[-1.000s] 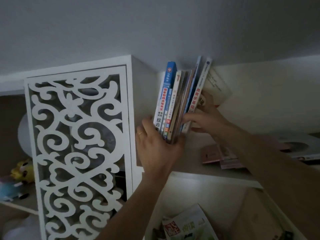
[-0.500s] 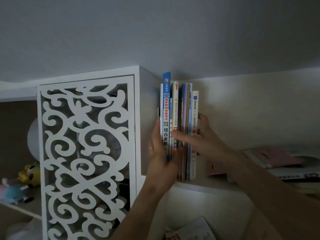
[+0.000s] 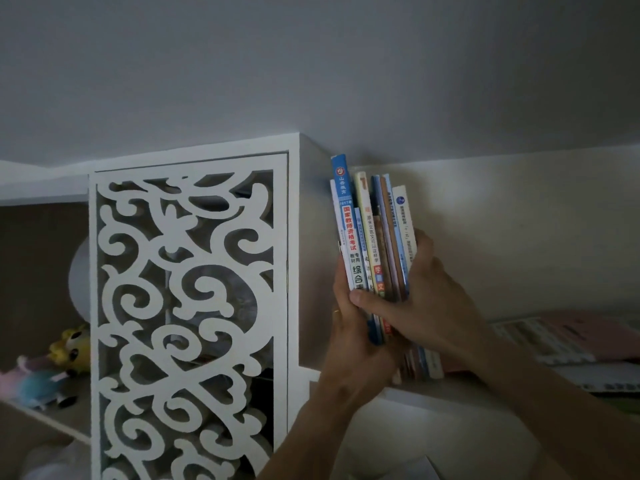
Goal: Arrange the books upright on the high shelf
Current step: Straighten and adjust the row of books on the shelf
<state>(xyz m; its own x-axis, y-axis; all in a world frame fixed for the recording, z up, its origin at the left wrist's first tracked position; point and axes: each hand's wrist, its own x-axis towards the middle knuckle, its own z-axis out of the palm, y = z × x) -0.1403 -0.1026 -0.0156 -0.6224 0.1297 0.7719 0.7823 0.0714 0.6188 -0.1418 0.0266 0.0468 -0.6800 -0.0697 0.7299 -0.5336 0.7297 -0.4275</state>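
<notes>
A bunch of several thin books (image 3: 372, 233) stands nearly upright on the high shelf (image 3: 429, 393), spines toward me, close to the white cabinet side (image 3: 311, 258). The tallest has a blue spine with Chinese characters. My left hand (image 3: 349, 341) holds the bunch from the left and below, a ring on one finger. My right hand (image 3: 419, 299) wraps the bunch from the right, thumb across the spines and fingers behind the outer white book. The books' lower ends are partly hidden by both hands.
A white fretwork cabinet door (image 3: 188, 317) fills the left. Flat-lying books and papers (image 3: 568, 337) sit on the same shelf to the right. Plush toys (image 3: 55, 368) lie on a lower left shelf. The ceiling is just above the book tops.
The books went from leaning right to standing upright, then tilted slightly left. My right thumb slid lower across the spines, and both hands closed tighter around the bunch.
</notes>
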